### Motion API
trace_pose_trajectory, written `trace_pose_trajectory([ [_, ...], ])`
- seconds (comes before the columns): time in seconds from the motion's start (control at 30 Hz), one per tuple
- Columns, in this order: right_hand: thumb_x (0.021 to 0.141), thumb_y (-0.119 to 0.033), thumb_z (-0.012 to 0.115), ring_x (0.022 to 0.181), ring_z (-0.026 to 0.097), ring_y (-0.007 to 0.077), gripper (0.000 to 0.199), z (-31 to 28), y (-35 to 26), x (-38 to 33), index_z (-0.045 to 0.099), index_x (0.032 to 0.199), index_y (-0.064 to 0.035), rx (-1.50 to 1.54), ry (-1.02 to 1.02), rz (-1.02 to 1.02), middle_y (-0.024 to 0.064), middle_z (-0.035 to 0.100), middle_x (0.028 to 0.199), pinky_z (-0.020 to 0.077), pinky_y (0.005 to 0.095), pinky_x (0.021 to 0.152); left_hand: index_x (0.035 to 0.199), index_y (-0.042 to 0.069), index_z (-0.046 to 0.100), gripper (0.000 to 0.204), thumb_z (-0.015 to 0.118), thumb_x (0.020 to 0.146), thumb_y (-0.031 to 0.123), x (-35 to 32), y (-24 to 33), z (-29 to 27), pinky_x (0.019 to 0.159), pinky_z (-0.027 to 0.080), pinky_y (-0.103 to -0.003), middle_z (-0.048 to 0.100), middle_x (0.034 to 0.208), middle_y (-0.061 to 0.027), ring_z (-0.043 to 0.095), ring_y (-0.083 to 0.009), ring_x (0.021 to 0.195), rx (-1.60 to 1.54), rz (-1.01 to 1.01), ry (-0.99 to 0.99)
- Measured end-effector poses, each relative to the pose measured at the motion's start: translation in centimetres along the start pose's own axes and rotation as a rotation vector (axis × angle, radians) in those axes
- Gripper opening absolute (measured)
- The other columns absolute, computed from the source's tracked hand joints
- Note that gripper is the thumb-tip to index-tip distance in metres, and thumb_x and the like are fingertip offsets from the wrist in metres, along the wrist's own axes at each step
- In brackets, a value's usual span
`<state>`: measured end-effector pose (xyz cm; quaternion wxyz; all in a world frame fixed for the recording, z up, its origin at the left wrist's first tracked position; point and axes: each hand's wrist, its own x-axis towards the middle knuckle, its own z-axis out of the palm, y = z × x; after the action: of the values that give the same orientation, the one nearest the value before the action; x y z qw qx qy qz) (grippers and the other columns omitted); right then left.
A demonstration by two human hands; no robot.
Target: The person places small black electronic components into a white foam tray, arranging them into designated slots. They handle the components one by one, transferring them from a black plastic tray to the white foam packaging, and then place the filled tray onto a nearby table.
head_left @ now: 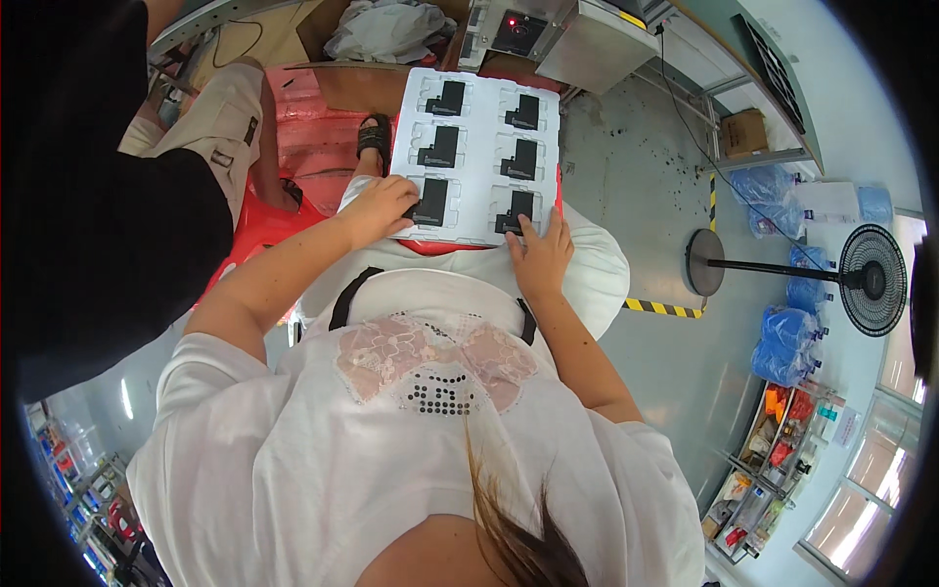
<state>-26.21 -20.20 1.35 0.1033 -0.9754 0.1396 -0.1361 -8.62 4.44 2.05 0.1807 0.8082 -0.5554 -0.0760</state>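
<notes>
A white molded tray lies across my lap, with several flat black L-shaped pieces that look like batteries seated in two columns of recesses. My left hand is at the tray's near left corner. Its fingers are bent together at the left edge of the nearest left black battery, and the fingertips partly hide that edge. Over the near right corner lies my right hand, fingers apart. One of its fingertips touches the nearest right black battery; the other fingers rest along the tray's rim.
Red plastic shows under the tray. A cardboard box with clear plastic bags stands beyond it, beside a metal machine with a red light. Another person in black is close on my left. A standing fan is at right.
</notes>
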Motion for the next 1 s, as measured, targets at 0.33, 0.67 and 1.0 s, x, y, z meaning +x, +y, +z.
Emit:
trace_pose_trajectory([
  [0.33,0.070,-0.037,0.072,0.106,0.044,0.0411,0.074,2.1,2.6,2.9,0.040,0.121,0.0061,0.312,-0.120,0.624,0.0293,0.044,0.113,0.0376,0.0430,0.091,0.118,-0.008,0.036,0.076,0.074,0.067,0.033,0.0,-1.1,9.0,0.087,0.044,-0.038,0.053,0.108,-0.0304,0.055,-0.0375,0.103,-0.642,-0.795,0.310],
  [0.67,0.067,-0.049,0.070,0.084,0.059,0.0280,0.079,3.4,6.4,3.4,0.044,0.117,0.0067,0.851,-0.309,0.788,0.0213,0.058,0.100,0.0480,0.0398,0.072,0.110,-0.005,0.057,0.059,0.059,0.079,0.045,0.9,-2.0,7.1,0.076,0.048,-0.034,0.062,0.101,-0.0175,0.062,-0.0250,0.087,-0.853,-1.202,0.276],
  [1.0,0.076,-0.074,0.038,0.089,0.059,0.0253,0.086,0.8,7.4,9.7,0.056,0.111,0.0032,1.438,-0.718,1.070,0.0164,0.061,0.102,0.0456,0.0370,0.079,0.126,0.010,0.046,0.069,0.052,0.079,0.061,0.3,-2.2,-0.4,0.085,0.048,-0.040,0.056,0.119,-0.0090,0.057,-0.0214,0.105,-1.749,-1.120,-0.272],
])
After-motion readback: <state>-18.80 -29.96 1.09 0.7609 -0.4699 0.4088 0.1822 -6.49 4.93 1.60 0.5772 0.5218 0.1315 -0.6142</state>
